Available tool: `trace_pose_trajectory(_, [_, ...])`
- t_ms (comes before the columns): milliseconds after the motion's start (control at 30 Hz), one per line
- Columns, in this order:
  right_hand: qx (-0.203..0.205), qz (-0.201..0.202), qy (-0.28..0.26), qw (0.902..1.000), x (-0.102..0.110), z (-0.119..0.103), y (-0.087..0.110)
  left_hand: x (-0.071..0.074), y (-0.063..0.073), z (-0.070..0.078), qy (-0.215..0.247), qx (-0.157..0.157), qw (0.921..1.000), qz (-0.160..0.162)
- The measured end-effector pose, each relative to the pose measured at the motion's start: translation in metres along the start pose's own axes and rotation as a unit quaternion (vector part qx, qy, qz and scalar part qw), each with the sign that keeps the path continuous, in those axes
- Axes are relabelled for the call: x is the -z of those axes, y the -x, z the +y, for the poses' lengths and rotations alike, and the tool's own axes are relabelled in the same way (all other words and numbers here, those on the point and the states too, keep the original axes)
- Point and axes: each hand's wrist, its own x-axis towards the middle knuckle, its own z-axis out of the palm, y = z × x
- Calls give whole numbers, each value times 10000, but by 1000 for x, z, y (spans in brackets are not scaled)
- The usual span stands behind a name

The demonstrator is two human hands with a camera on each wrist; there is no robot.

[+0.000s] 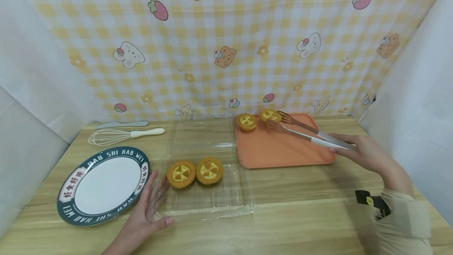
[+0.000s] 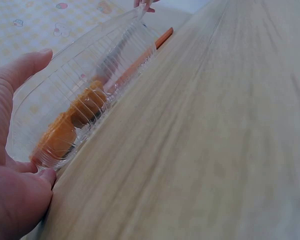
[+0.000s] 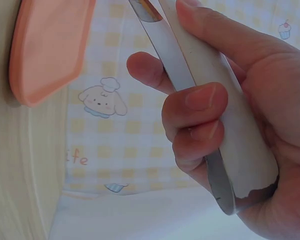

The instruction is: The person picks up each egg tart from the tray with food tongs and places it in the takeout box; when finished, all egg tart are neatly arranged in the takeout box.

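Observation:
My right hand [image 1: 364, 152] grips a pair of tongs [image 3: 215, 110] by the metal handle, fingers curled round it. The tongs' brown slotted tips are spread at an egg tart [image 1: 270, 115] on the orange tray [image 1: 283, 150]. One tip is at its right side, the other in front of it. Another egg tart [image 1: 246, 121] sits at the tray's back left corner. Two more tarts [image 1: 181, 174] lie side by side in a clear plastic container [image 1: 226, 204] with its lid laid back. Against the container's left side rests my left hand [image 1: 145, 211], thumb spread from the fingers.
Left of the container is a white plate [image 1: 106, 186] with a dark green lettered rim. Behind it lie a whisk [image 1: 141, 132] and a pale knife [image 1: 124, 124]. A checked cloth [image 1: 226, 30] hangs at the back; white sheets close both sides.

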Motion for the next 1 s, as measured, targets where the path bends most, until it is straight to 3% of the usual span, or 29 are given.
trace_pose_trajectory(433, [217,82,59,9997,13,-18,9,-1,0,-1,49,-169,9998,-58])
trace_pose_trajectory(700, [656,183,115,9976,17,-42,14,-1,1,-1,34,-70,10000,-30])
trace_pose_trajectory(1000, [1125,169,-216,9933,21,-62,17,0,1,0,-17,-125,9999,-43])
